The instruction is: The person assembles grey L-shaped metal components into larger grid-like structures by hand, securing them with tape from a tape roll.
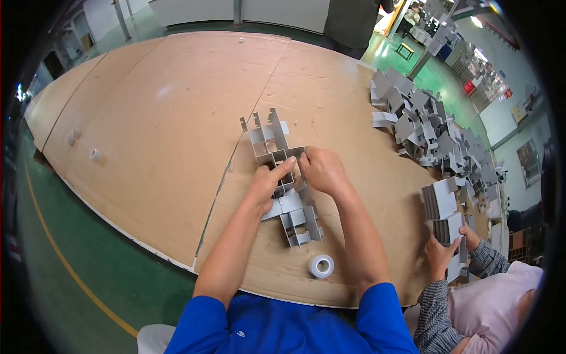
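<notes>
A grey slotted divider grid (290, 203) of interlocking panels is in front of me on the tan tabletop. My left hand (265, 186) is closed on its left side, thumb stretched across the upper cells and the other fingers partly hidden behind panels. With curled fingers, my right hand (323, 170) pinches the edge of a panel at the grid's upper right. Beyond both hands, notched upright panels (268, 133) rise from the same cluster; whether they are all joined cannot be made out. A roll of white tape (321, 266) lies between my forearms, close to the table's near edge.
On the right, a large heap of grey divider pieces (421, 121) covers the table. A co-worker's hands (441, 255) hold stacked grey panels (441, 200) at the near right. A small white roll (95, 154) lies far left. Another person (352, 23) stands beyond the table.
</notes>
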### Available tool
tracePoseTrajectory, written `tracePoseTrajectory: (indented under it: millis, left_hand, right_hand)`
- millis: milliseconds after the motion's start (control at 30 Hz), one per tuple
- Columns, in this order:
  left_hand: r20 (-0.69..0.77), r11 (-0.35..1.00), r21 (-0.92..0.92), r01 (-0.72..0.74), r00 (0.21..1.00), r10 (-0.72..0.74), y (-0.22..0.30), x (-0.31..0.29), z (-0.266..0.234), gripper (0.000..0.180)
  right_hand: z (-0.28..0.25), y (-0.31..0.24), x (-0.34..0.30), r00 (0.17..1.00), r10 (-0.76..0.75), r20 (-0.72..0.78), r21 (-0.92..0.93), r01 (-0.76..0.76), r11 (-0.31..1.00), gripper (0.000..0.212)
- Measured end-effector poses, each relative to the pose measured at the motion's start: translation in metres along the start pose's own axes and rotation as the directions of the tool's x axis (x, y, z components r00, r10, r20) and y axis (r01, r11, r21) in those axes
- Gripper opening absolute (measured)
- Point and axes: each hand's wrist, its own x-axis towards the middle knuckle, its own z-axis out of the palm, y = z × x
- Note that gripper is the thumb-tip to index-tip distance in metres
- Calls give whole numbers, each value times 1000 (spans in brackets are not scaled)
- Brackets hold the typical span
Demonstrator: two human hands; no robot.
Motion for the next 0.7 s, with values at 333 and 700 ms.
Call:
tracePoseTrajectory:
  millis: [333, 700]
  left_hand:
    - [-43, 998, 61, 31, 999, -28, -12, 11, 1, 61]
    - [97, 974, -117, 192, 979, -181, 1, 46, 37, 33]
  right_hand:
    - [15, 17, 6, 986, -61, 154, 168, 35, 985, 42]
    - [-3, 49, -31, 949, 85, 305, 697, -283, 659, 58]
